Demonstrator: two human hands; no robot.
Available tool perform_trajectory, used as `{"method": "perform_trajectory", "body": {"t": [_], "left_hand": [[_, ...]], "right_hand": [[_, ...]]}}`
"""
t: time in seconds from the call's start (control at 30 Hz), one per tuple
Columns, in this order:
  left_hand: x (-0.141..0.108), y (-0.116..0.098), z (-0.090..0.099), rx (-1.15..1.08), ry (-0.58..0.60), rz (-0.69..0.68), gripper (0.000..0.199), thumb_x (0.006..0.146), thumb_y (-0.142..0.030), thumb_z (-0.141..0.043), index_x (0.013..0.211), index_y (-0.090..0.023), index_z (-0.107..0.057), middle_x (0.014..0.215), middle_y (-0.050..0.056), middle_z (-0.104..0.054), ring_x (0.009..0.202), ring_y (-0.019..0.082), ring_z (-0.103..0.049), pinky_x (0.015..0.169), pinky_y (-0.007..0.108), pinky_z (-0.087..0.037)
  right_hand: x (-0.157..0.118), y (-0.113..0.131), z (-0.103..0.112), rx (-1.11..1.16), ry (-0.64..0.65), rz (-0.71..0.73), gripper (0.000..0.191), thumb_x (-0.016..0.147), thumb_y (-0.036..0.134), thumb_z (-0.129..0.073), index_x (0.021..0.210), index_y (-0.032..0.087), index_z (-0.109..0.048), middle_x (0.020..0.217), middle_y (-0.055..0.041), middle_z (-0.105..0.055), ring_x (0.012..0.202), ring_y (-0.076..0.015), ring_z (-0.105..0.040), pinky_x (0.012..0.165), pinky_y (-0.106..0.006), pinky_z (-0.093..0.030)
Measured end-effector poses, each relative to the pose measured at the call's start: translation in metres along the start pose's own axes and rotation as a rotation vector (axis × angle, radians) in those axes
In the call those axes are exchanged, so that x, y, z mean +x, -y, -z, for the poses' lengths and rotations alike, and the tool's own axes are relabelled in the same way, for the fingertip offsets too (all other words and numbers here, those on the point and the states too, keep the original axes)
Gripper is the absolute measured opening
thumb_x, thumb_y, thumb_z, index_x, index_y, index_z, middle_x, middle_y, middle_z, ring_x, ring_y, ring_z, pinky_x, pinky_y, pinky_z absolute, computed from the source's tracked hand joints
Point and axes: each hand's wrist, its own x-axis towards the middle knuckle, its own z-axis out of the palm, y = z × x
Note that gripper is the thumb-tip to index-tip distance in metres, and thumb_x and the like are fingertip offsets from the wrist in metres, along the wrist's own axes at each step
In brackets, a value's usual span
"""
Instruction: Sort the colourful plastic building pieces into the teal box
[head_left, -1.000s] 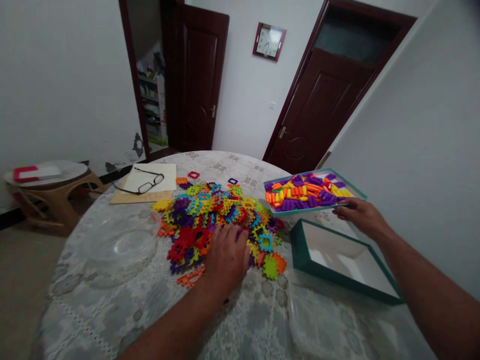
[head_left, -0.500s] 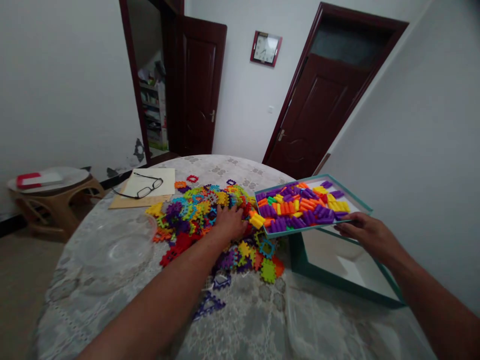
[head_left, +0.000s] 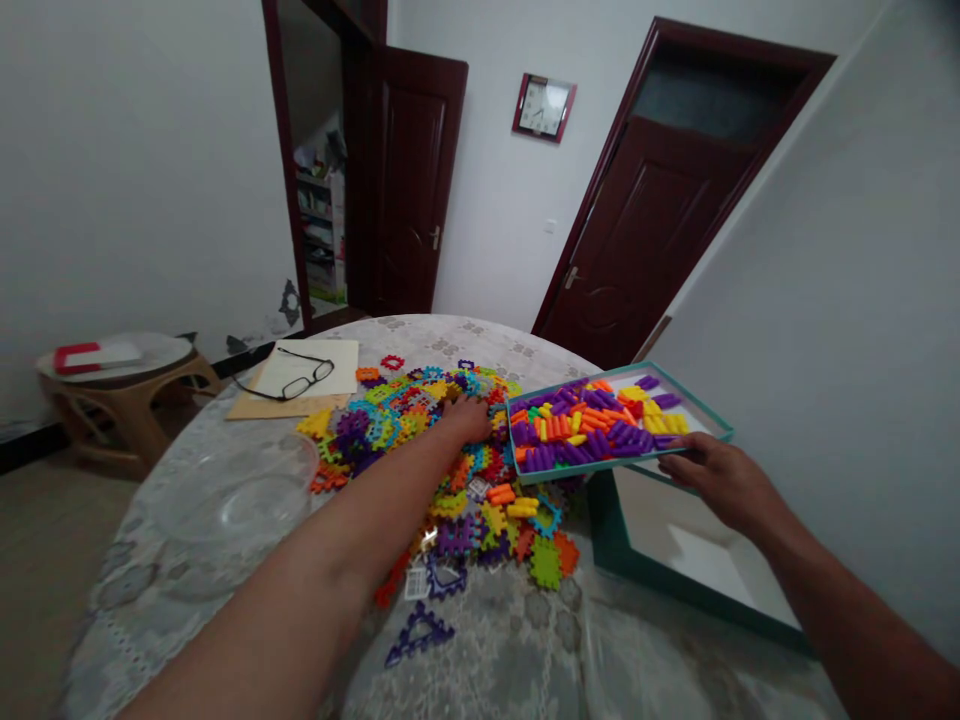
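Note:
My left hand (head_left: 466, 418) reaches into a pile of colourful toothed plastic pieces (head_left: 390, 425), its fingers partly hidden among them; whether it grips a piece cannot be seen. My right hand (head_left: 705, 468) is closed on the near right edge of a shallow teal-rimmed box lid (head_left: 701, 400). Purple, orange, yellow and green plastic pieces (head_left: 600, 425) lie in the lid. Small orange pieces (head_left: 501, 494) and yellow ones (head_left: 523, 508) rest on the pile's near right part. Below the lid stands an open teal box (head_left: 690, 570) with a white inside.
A clear plastic container (head_left: 240, 495) stands on the left of the round table (head_left: 502, 660). Black glasses (head_left: 296, 388) rest on papers (head_left: 341, 362) behind it. A purple triangular piece (head_left: 420, 632) lies near the front. A stool (head_left: 142, 395) stands left.
My left hand has moved slightly forward within the pile. Orange and yellow pieces now lie on the pile's near part, and the lid has shifted slightly left.

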Motion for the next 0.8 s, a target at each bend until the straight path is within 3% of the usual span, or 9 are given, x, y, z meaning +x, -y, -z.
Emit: {"method": "perform_trajectory", "body": {"t": [0.1,0.2,0.37,0.53,0.67,0.8], "left_hand": [[-0.011,0.000,0.003,0.016,0.017,-0.009,0.050,0.098,-0.044,-0.057,0.140,-0.020,-0.069,0.143,0.020,-0.070,0.130,0.038,-0.066,0.109,0.055,-0.051],[-0.035,0.001,0.006,0.042,0.021,-0.056,0.040,0.096,-0.044,-0.060,0.124,-0.019,-0.077,0.127,0.020,-0.077,0.119,0.038,-0.072,0.111,0.057,-0.048],[-0.089,0.001,0.011,0.078,-0.065,-0.154,0.042,0.099,-0.047,-0.059,0.118,-0.017,-0.079,0.128,0.020,-0.076,0.132,0.038,-0.063,0.128,0.058,-0.028],[-0.138,-0.003,0.019,0.090,-0.213,-0.239,0.038,0.098,-0.039,-0.059,0.120,-0.014,-0.078,0.130,0.021,-0.073,0.134,0.038,-0.059,0.130,0.059,-0.023],[-0.174,0.001,0.023,0.058,-0.310,-0.156,0.039,0.095,-0.039,-0.066,0.126,-0.016,-0.074,0.142,0.020,-0.067,0.144,0.040,-0.050,0.129,0.062,-0.025],[-0.201,0.010,0.024,0.045,-0.320,-0.049,0.039,0.096,-0.043,-0.067,0.126,-0.018,-0.073,0.145,0.019,-0.065,0.144,0.042,-0.050,0.125,0.064,-0.031]], "right_hand": [[-0.003,0.020,0.002,-0.122,-0.025,0.034,0.028,0.084,0.049,-0.069,0.098,0.025,-0.075,0.086,-0.0060,-0.081,0.073,-0.0253,-0.074,0.061,-0.032,-0.051],[-0.003,0.042,0.004,-0.229,-0.072,0.095,0.025,0.085,0.046,-0.069,0.098,0.025,-0.075,0.085,-0.0059,-0.081,0.075,-0.0252,-0.074,0.064,-0.032,-0.049],[0.001,0.076,0.001,-0.382,-0.131,0.187,0.020,0.090,0.040,-0.071,0.102,0.024,-0.076,0.091,-0.0073,-0.081,0.081,-0.0252,-0.074,0.069,-0.031,-0.049],[0.005,0.112,-0.002,-0.516,-0.134,0.259,0.016,0.094,0.035,-0.072,0.104,0.024,-0.075,0.091,-0.0083,-0.081,0.081,-0.0255,-0.074,0.069,-0.031,-0.047],[0.000,0.140,-0.001,-0.629,-0.135,0.279,0.015,0.097,0.034,-0.069,0.105,0.022,-0.075,0.091,-0.0111,-0.080,0.082,-0.0272,-0.074,0.067,-0.031,-0.046],[-0.004,0.161,-0.001,-0.717,-0.177,0.272,0.019,0.099,0.036,-0.067,0.108,0.021,-0.075,0.089,-0.0135,-0.079,0.081,-0.0276,-0.074,0.068,-0.031,-0.047]]}}
